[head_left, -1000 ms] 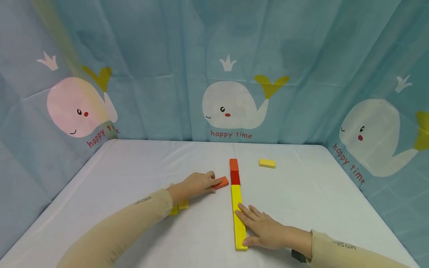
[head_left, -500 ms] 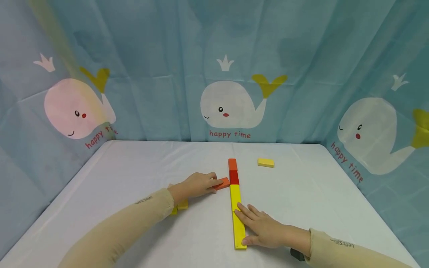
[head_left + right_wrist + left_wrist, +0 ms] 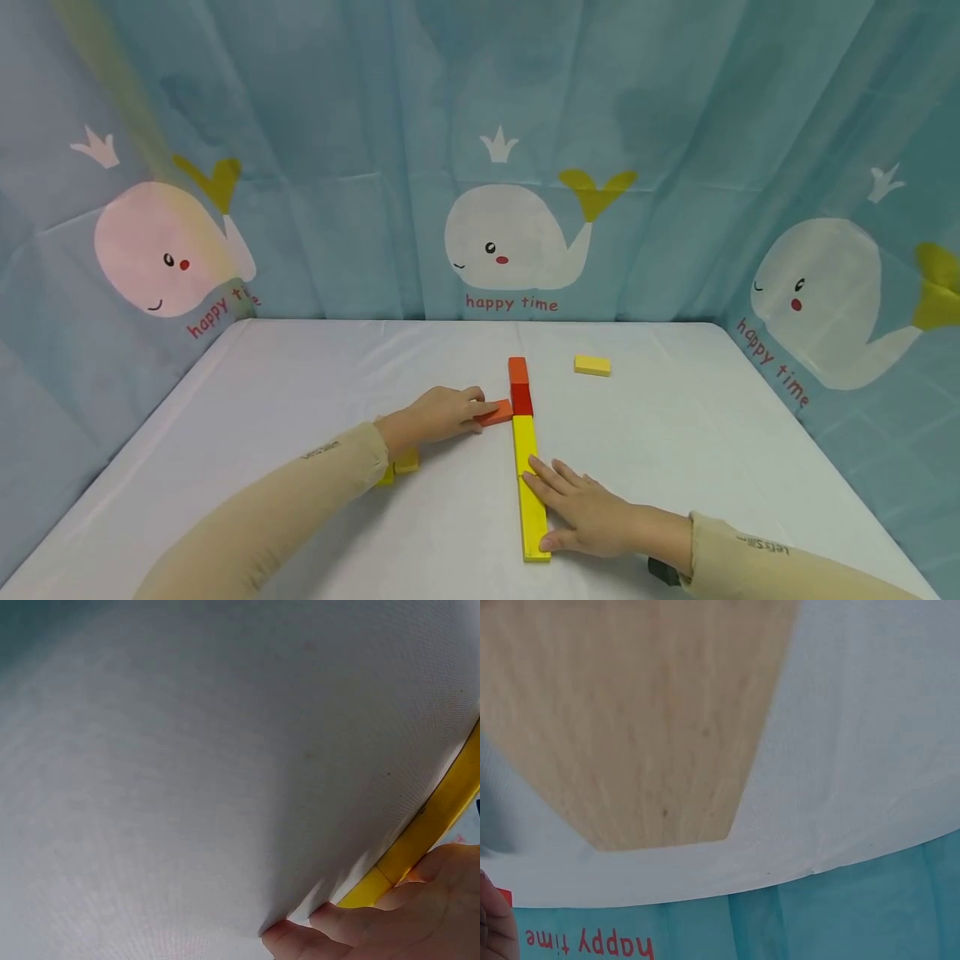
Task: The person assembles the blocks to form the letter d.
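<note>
In the head view my left hand [image 3: 442, 412] pinches an orange block [image 3: 497, 412] whose right end meets the side of a row of blocks, by the red block [image 3: 521, 400]. The row runs away from me: two long yellow blocks [image 3: 533, 525], the red one, then an orange block [image 3: 518, 370] at the far end. Spread fingers of my right hand [image 3: 592, 512] rest on the yellow blocks near their joint, the thumb at the near one's side. In the right wrist view, fingertips of the right hand [image 3: 390, 919] touch the tabletop and the yellow blocks [image 3: 427, 832].
Yellow blocks [image 3: 407, 461] lie partly hidden behind my left wrist. A single yellow block [image 3: 592, 365] lies at the back right. Something dark [image 3: 663, 572] shows under my right wrist. A large wooden surface [image 3: 645, 727] fills much of the left wrist view. A whale-print curtain [image 3: 345, 250] stands behind the table.
The orange block in my left hand has moved slightly right, from a small gap to meeting the row, and turned a little. The right hand has stayed on the yellow blocks.
</note>
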Motion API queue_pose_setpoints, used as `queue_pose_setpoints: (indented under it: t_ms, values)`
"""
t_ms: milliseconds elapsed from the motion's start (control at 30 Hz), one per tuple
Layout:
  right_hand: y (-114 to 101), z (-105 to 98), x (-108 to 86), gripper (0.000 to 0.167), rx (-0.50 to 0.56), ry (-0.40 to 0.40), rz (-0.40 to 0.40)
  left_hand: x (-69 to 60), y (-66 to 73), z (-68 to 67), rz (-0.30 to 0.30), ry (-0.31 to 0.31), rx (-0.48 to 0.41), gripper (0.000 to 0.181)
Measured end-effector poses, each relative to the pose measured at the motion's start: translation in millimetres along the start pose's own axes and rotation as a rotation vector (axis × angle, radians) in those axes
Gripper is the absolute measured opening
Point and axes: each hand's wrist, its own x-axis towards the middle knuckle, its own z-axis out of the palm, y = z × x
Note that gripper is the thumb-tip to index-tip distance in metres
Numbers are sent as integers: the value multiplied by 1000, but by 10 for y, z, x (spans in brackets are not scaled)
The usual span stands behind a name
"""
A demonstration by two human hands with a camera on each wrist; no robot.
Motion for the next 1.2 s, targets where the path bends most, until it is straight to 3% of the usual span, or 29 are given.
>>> queue_pose_setpoints:
  t_ms: [200, 333, 567, 767, 933, 1200]
  values:
    - [14, -11, -16, 84, -5, -3, -1, 65, -44, -104, -9, -73, -47, 56]
    - [29, -20, -16, 84, -7, -7, 14, 173, -80, -208, 32, -30, 2, 56]
    - [69, -9, -7, 84, -4, -16, -6, 497, 22, -285, 51, 72, 35, 56]
    - [-3, 3, -8, 84, -14, -14, -5, 800, 181, -238, 25, 24, 63, 63]
    - [-68, 4, 0, 83, -30, -3, -29, 1056, 302, -203, 43, 30, 104, 65]
    - [-103, 46, 25, 82, -36, 4, -40, 1401, 453, -166, 67, -16, 134, 65]
